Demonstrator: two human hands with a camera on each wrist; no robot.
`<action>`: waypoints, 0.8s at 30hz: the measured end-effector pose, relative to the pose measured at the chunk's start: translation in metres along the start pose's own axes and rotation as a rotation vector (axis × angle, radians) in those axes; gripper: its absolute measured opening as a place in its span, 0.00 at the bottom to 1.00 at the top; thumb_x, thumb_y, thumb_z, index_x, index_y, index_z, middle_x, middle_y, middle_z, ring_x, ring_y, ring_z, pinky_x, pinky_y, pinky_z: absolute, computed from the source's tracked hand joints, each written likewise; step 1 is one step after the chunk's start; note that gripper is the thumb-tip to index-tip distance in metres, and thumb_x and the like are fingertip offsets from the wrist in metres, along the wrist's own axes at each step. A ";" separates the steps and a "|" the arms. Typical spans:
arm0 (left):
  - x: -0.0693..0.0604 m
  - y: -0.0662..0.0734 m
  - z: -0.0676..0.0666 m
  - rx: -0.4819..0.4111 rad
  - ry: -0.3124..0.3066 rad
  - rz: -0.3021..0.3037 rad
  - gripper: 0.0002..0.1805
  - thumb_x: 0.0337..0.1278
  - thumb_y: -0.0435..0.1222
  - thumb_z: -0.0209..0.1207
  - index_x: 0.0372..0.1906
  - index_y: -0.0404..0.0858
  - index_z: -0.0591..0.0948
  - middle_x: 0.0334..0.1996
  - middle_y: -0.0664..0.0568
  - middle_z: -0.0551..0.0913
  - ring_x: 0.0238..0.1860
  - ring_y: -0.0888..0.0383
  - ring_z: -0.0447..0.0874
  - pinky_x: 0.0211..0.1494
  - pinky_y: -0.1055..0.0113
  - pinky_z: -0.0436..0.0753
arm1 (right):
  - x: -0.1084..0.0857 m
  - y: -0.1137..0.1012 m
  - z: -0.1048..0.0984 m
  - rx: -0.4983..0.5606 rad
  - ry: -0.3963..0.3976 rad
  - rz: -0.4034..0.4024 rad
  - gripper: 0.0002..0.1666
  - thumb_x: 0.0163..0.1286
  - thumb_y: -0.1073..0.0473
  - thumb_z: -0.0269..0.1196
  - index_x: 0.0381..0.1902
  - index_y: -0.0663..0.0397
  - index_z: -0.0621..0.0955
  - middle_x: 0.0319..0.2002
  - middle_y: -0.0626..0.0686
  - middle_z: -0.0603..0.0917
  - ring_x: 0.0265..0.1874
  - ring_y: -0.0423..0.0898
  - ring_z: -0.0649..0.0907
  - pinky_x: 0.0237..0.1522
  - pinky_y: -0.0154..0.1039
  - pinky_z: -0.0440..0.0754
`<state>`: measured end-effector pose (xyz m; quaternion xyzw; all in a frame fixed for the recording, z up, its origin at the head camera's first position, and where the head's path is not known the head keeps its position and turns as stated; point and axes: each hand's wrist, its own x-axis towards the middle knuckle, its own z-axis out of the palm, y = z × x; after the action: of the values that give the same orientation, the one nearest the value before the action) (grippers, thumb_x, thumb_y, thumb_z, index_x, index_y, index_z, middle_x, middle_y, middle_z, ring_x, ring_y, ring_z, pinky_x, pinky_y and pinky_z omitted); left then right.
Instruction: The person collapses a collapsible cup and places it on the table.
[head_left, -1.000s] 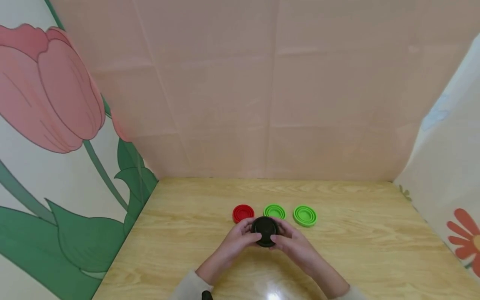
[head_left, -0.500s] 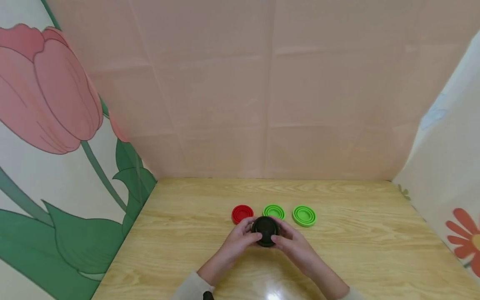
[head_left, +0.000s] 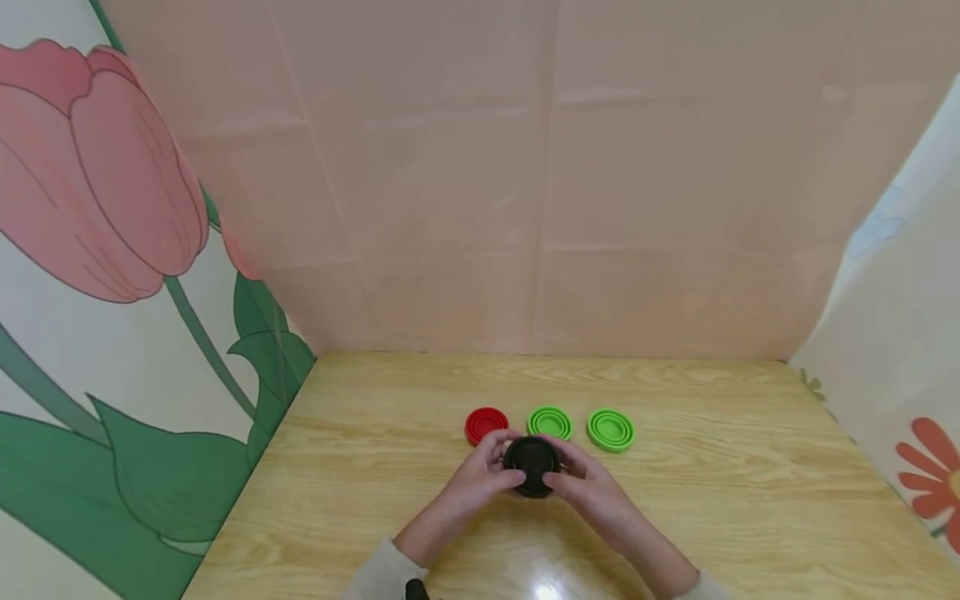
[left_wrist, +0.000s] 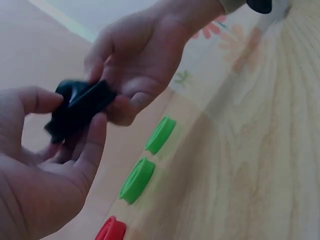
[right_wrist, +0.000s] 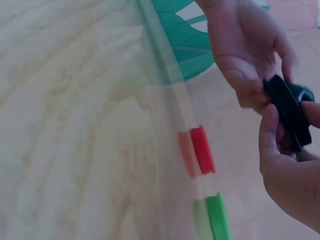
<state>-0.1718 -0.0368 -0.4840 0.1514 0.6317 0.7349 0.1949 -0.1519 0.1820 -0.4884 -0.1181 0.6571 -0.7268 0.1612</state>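
Both hands hold one black round disc [head_left: 532, 468] above the table, its flat face toward the head camera. My left hand [head_left: 477, 481] grips its left edge, thumb in front and fingers behind. On the opposite edge, my right hand [head_left: 592, 486] pinches it the same way. Seen side-on in the left wrist view, the black disc [left_wrist: 80, 111] has a broad rim and a narrower raised part on one face. Just beyond the hands lie a red ringed disc [head_left: 486, 426], a green ringed disc [head_left: 549, 421] partly hidden by the hands, and another green ringed disc [head_left: 611, 430].
The wood-grain table [head_left: 360, 467] spreads around the hands, with a bright reflection near its front. A pinkish sheet [head_left: 450, 183] stands along the back edge. Flower-printed panels [head_left: 135, 367] border the left and right sides.
The black disc and both hands sit very slightly lower in the head view. The grips look the same, and the ringed discs have not moved on the table.
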 end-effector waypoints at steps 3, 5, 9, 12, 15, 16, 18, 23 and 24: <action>-0.001 0.004 -0.005 -0.016 -0.033 -0.023 0.23 0.64 0.29 0.58 0.63 0.31 0.70 0.41 0.47 0.79 0.42 0.54 0.84 0.46 0.58 0.88 | -0.002 -0.004 -0.005 -0.043 -0.045 0.005 0.36 0.71 0.65 0.59 0.75 0.59 0.66 0.72 0.67 0.67 0.62 0.47 0.78 0.60 0.40 0.79; -0.002 0.006 -0.008 -0.019 -0.053 -0.038 0.19 0.66 0.32 0.57 0.59 0.31 0.71 0.40 0.47 0.79 0.40 0.54 0.84 0.44 0.57 0.88 | -0.003 -0.008 -0.010 -0.063 -0.095 0.011 0.35 0.71 0.66 0.58 0.75 0.59 0.66 0.72 0.65 0.68 0.62 0.46 0.78 0.60 0.41 0.78; 0.000 0.005 -0.011 -0.002 -0.074 -0.063 0.15 0.70 0.36 0.58 0.55 0.31 0.73 0.41 0.48 0.80 0.40 0.54 0.83 0.42 0.57 0.89 | -0.003 -0.014 -0.017 -0.096 -0.202 0.009 0.35 0.73 0.66 0.57 0.76 0.61 0.64 0.71 0.64 0.70 0.63 0.44 0.77 0.61 0.39 0.77; 0.002 0.002 -0.010 -0.004 -0.067 -0.069 0.17 0.71 0.36 0.57 0.57 0.30 0.73 0.43 0.47 0.81 0.41 0.55 0.83 0.42 0.57 0.89 | -0.002 -0.015 -0.020 -0.090 -0.214 -0.006 0.35 0.75 0.64 0.56 0.76 0.61 0.63 0.69 0.64 0.72 0.63 0.44 0.78 0.61 0.39 0.78; 0.003 0.002 -0.010 -0.033 -0.023 -0.063 0.19 0.73 0.35 0.55 0.60 0.28 0.72 0.46 0.45 0.81 0.42 0.54 0.83 0.46 0.52 0.89 | -0.001 -0.013 -0.019 -0.025 -0.152 -0.024 0.35 0.76 0.63 0.57 0.76 0.64 0.61 0.63 0.62 0.76 0.58 0.46 0.81 0.58 0.41 0.81; 0.003 0.003 -0.010 -0.046 -0.002 -0.060 0.19 0.73 0.35 0.55 0.61 0.28 0.72 0.46 0.45 0.80 0.43 0.54 0.83 0.48 0.50 0.88 | -0.001 -0.012 -0.019 0.010 -0.127 -0.027 0.35 0.76 0.63 0.57 0.76 0.65 0.60 0.60 0.61 0.77 0.55 0.46 0.82 0.57 0.42 0.83; 0.003 0.004 -0.010 -0.076 0.047 -0.057 0.19 0.73 0.35 0.55 0.61 0.28 0.71 0.46 0.44 0.79 0.44 0.54 0.83 0.50 0.49 0.88 | -0.001 -0.009 -0.016 0.075 -0.074 -0.023 0.35 0.77 0.63 0.56 0.75 0.69 0.59 0.55 0.57 0.78 0.50 0.46 0.84 0.55 0.43 0.85; 0.004 0.006 -0.008 -0.129 0.122 -0.047 0.17 0.70 0.32 0.57 0.58 0.30 0.69 0.44 0.45 0.76 0.45 0.54 0.83 0.50 0.52 0.88 | -0.001 -0.003 -0.003 0.133 0.024 0.025 0.36 0.77 0.62 0.57 0.73 0.73 0.55 0.51 0.54 0.80 0.45 0.45 0.84 0.55 0.44 0.85; 0.004 0.005 -0.006 -0.133 0.127 -0.042 0.17 0.69 0.31 0.57 0.57 0.30 0.68 0.43 0.45 0.76 0.45 0.54 0.83 0.50 0.52 0.88 | -0.001 -0.003 0.001 0.131 0.045 0.032 0.37 0.76 0.61 0.58 0.73 0.72 0.55 0.51 0.54 0.80 0.45 0.46 0.84 0.55 0.44 0.85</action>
<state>-0.1791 -0.0409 -0.4805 0.0779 0.5954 0.7793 0.1794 -0.1506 0.1822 -0.4858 -0.0802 0.6136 -0.7679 0.1654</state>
